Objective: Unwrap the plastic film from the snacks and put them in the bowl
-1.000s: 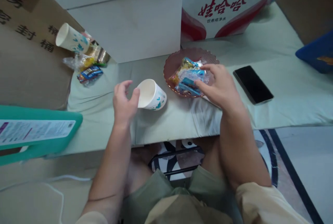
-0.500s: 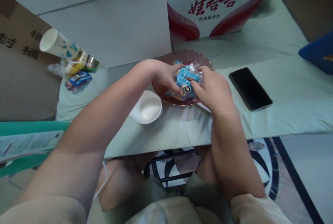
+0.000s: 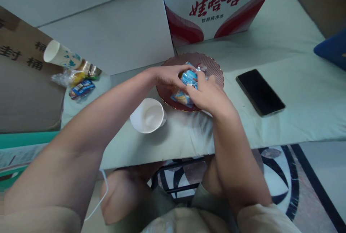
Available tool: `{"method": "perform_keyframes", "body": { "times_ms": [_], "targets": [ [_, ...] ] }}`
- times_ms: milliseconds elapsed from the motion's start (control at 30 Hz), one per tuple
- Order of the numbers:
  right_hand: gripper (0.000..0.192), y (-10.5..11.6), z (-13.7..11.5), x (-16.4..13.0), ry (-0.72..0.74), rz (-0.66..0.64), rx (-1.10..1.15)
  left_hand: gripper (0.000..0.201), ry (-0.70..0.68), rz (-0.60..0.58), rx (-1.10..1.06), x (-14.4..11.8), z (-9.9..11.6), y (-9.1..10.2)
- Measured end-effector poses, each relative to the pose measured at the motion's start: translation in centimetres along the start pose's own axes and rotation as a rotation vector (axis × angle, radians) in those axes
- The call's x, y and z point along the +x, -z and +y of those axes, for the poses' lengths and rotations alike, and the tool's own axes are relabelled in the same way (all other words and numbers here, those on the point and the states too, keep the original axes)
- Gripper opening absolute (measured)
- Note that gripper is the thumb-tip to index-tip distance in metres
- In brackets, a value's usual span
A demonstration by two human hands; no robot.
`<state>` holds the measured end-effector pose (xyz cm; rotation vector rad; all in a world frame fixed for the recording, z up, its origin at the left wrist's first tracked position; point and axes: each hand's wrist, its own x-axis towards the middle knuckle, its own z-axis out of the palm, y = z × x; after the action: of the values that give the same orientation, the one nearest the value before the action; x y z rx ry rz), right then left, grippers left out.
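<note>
Over a pink, scalloped plate (image 3: 216, 72), both hands are at some blue-and-clear snack packets (image 3: 189, 77). My left hand (image 3: 171, 76) curls round them from the left, its thumb and fingers on the wrapper. From the right, my right hand (image 3: 208, 94) presses thumb and fingers against the same packets and covers part of them. A yellowish piece shows through the wrapper at the near side. How many packets there are cannot be made out. Just left of the plate, below my left wrist, stands a white paper cup (image 3: 148, 115) with its open top towards me.
A black phone (image 3: 260, 92) lies to the right. At the left are a tilted patterned paper cup (image 3: 62, 54) and a blue snack packet (image 3: 81, 88). White cartons (image 3: 108, 34) and a red-and-white carton (image 3: 213, 27) stand behind the plate. A blue object (image 3: 331, 49) is at the right edge.
My right hand has moved left over the packets, closer to my left hand, and hides more of them. The view has shifted slightly.
</note>
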<state>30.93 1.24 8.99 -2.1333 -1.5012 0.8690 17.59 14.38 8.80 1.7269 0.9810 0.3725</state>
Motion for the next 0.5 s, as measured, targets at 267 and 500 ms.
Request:
{"method": "perform_keyframes", "body": {
  "times_ms": [267,500],
  "targets": [
    [0.045,-1.6,2.0,1.6,0.151,0.291,0.270,0.059,-0.016,-0.275,-0.087,0.2,1.2,0.4],
    [0.049,-1.2,0.7,1.2,-0.049,0.244,0.293,0.056,0.034,-0.306,0.067,1.6,1.2,-0.1]
  ]
}}
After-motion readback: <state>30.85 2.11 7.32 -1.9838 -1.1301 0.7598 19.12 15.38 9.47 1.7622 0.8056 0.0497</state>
